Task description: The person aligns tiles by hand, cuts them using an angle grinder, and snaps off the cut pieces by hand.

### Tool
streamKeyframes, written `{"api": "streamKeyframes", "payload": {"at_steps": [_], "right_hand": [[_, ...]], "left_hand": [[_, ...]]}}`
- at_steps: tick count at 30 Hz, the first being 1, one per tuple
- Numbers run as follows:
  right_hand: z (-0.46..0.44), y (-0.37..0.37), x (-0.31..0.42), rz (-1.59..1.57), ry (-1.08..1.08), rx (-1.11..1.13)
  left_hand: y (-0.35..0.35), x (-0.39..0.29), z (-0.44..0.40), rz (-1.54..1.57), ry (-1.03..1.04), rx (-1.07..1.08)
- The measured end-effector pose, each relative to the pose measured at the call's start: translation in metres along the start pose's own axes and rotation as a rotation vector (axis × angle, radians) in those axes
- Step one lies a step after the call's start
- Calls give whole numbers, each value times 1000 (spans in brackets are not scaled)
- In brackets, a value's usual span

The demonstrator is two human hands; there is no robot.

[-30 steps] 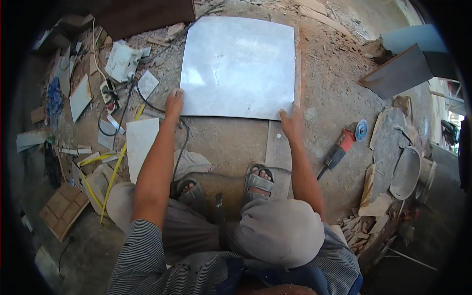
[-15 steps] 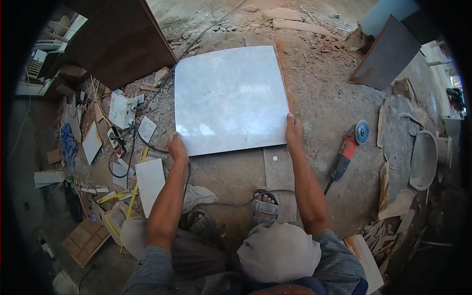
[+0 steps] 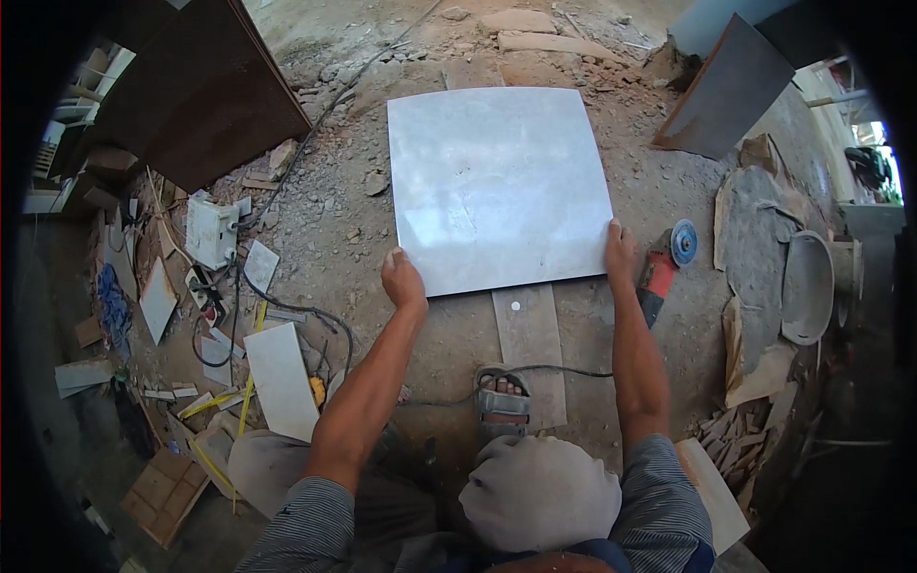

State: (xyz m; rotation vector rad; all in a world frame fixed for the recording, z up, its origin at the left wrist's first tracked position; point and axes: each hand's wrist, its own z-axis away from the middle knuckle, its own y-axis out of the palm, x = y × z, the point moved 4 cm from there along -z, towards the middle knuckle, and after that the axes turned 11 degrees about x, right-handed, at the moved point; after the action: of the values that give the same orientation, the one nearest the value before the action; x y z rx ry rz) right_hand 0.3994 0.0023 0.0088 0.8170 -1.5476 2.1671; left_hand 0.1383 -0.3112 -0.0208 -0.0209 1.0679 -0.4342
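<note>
A large, glossy pale tile (image 3: 501,186) spans the space in front of me, above a plank-like strip (image 3: 531,353) on the dusty floor. My left hand (image 3: 405,279) is closed on its near left corner. At the near right corner, my right hand (image 3: 621,250) grips the edge, fingers partly hidden. Just right of that hand lies a red and black angle grinder (image 3: 657,275) with a blue disc, its lower end covered by my forearm. A black cable (image 3: 544,371) runs past my sandalled foot (image 3: 503,406).
Left of me are a white electrical box (image 3: 212,229), a cut tile piece (image 3: 282,380), yellow tape (image 3: 246,401) and scraps. A dark brown panel (image 3: 196,105) leans at far left; a grey slab (image 3: 726,91) stands at far right. Rubble (image 3: 358,105) covers the ground beyond.
Both hands have moved the tile to the right across the floor, closer to the grinder. My right forearm now covers the grinder's lower end. The view has shifted slightly.
</note>
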Motion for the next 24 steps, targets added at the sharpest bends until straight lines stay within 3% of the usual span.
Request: {"api": "streamKeyframes", "payload": {"at_steps": [10, 12, 17, 20, 22, 24], "right_hand": [[-21, 10, -12, 195, -36, 16], [-17, 7, -2, 207, -40, 25], [-25, 13, 4, 14, -127, -86], [-35, 8, 25, 17, -40, 59], [-42, 8, 40, 204, -197, 145], [-49, 7, 52, 256, -177, 160]], "left_hand": [[9, -1, 2, -29, -53, 141], [10, 2, 2, 2, 49, 86], [12, -5, -6, 31, 24, 111], [12, -10, -27, 27, 61, 124], [12, -9, -34, 21, 100, 148], [13, -20, -37, -1, 136, 174]]}}
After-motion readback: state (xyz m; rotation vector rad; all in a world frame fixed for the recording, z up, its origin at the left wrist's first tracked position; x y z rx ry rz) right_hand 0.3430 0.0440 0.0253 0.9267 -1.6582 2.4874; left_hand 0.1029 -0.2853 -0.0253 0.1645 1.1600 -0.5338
